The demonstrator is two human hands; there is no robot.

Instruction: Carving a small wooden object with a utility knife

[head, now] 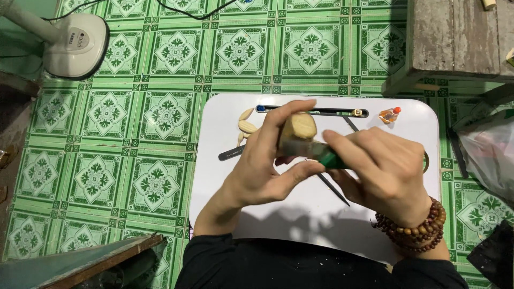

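**Carving a Small Wood Block Over the White Tray**

Sitting above a green tiled floor (155, 53), a person works over a white lap tray (321, 214). A white fan base (75, 43) stands far off at the top left, and a grey wooden bench (455, 37) is at the top right.

The left hand (262, 166) is closed around a pale wood block (299, 128), with thumb and fingers wrapped on its sides. The right hand (385, 171) is shut on a green-handled tool (332, 159), and the tool's tip meets the block just below its round top.

The block looks rough and plain, so most of the shaping seems left to do. Pale carved leaf pieces (247, 124) lie finished on the tray. Thin dark files (333, 188) and a tiny orange-capped bottle (390, 115) rest nearby.
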